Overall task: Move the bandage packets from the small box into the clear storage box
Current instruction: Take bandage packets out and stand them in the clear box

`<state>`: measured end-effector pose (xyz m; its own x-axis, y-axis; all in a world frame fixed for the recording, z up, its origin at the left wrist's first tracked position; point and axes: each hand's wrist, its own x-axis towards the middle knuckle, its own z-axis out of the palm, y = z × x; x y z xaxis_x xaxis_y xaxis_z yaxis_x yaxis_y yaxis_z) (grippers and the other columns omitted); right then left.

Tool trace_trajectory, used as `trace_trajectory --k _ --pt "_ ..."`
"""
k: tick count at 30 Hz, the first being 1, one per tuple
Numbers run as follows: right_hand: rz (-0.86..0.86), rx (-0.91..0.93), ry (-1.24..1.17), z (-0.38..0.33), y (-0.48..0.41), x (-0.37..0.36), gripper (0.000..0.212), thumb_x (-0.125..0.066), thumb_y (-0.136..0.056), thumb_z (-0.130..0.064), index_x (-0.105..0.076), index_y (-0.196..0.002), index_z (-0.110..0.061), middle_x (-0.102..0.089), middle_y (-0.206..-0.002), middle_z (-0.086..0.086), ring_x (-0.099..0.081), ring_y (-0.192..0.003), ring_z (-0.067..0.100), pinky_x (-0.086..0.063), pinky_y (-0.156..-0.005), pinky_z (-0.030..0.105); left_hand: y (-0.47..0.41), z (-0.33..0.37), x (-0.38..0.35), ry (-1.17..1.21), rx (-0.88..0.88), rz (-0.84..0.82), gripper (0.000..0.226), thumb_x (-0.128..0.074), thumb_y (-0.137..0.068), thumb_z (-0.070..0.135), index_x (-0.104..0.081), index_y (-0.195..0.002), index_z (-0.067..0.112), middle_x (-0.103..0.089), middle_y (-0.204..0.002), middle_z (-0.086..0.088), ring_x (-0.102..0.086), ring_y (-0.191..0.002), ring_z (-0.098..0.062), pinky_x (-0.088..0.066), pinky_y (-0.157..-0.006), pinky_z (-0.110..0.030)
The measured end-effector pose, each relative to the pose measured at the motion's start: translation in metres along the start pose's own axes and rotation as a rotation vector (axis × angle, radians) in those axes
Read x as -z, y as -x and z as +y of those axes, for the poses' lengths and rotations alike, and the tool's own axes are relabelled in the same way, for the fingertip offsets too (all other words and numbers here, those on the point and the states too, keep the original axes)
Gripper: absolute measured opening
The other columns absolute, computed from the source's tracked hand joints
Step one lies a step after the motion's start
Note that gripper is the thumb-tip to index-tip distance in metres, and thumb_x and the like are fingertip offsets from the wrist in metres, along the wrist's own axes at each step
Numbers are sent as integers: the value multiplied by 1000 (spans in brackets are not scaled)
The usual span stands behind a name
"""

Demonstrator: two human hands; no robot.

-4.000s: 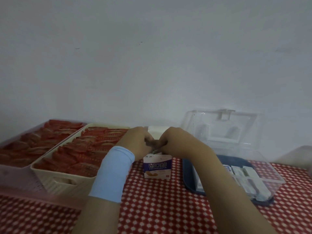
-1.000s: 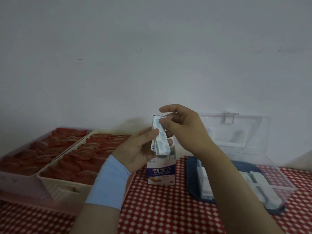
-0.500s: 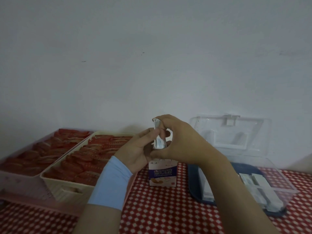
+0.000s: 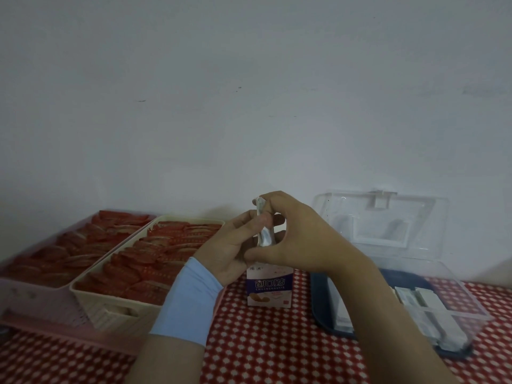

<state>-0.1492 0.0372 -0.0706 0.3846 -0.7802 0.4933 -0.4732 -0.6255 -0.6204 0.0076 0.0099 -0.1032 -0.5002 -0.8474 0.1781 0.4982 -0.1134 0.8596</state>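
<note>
Small box (image 4: 270, 290): one, upright on the worktop (image 4: 263, 345), centre frame, just under the hands.
Bandage packets (image 4: 264, 236): a thin stack above the small box; number unclear.
Left hand (image 4: 235, 245): gripped the stack's side.
Right hand (image 4: 302, 239): pinched the stack top and bottom.
Clear storage box (image 4: 471, 314): one, lower right, lid (image 4: 415, 217) raised, white packs (image 4: 426, 297) inside, too blurred to count.
Baskets: two at left, pink (image 4: 36, 311) and cream (image 4: 91, 306), both full of red packets (image 4: 144, 259).

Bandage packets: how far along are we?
Done: a stack of packets is out of the small box. In hand: left hand and right hand hold it above the box. Left: set it in the clear box, lid open; whether more remain in the small box is hidden.
</note>
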Motion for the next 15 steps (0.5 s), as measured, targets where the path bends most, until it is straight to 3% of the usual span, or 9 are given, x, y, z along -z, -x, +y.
trace_trajectory --k 2,4,7,9,12,15 --pt "-26 -71 -99 0 1 6 45 -92 -64 -29 -59 -93 -22 -63 -114 -12 -62 -104 2 -57 -81 25 1 1 2 -30 1 -29 57 -92 -64 29 -67 -110 4 -70 -112 -13 -71 -93 -25 -60 -75 -38" --pt "-38 -127 -274 1 2 13 48 -83 -77 -30 -57 -117 -29 -67 -115 -11 -65 -107 4 -53 -91 29 3 2 3 -49 9 -40 67 -95 -57 31 -68 -112 3 -71 -107 -14 -71 -85 -25 -61 -73 -39" --pt "25 -192 -396 6 2 22 56 -67 -95 -15 -43 -145 -26 -73 -104 -1 -70 -95 10 -52 -93 29 5 1 1 -74 25 -36 80 -99 -48 33 -64 -112 1 -73 -96 -11 -71 -71 -23 -60 -61 -34" --pt "51 -233 -327 5 4 26 46 -64 -95 -8 -55 -139 -19 -74 -96 3 -70 -87 7 -51 -90 26 6 0 -2 -115 34 -59 78 -98 -49 34 -64 -110 0 -73 -95 -11 -71 -69 -22 -58 -60 -32" --pt "-6 -307 -307 4 13 36 19 -65 -95 -10 -75 -109 -18 -76 -93 10 -69 -84 12 -56 -87 28 8 -1 -8 -140 67 -103 76 -95 -57 28 -58 -114 -4 -73 -94 -12 -72 -71 -23 -59 -62 -32" --pt "-36 -337 -276 4 23 47 12 -67 -94 -15 -78 -93 -18 -76 -87 7 -68 -84 16 -55 -90 39 10 -1 -20 -243 112 -86 42 -77 -81 12 -56 -115 -3 -75 -96 -11 -74 -77 -23 -61 -67 -34"
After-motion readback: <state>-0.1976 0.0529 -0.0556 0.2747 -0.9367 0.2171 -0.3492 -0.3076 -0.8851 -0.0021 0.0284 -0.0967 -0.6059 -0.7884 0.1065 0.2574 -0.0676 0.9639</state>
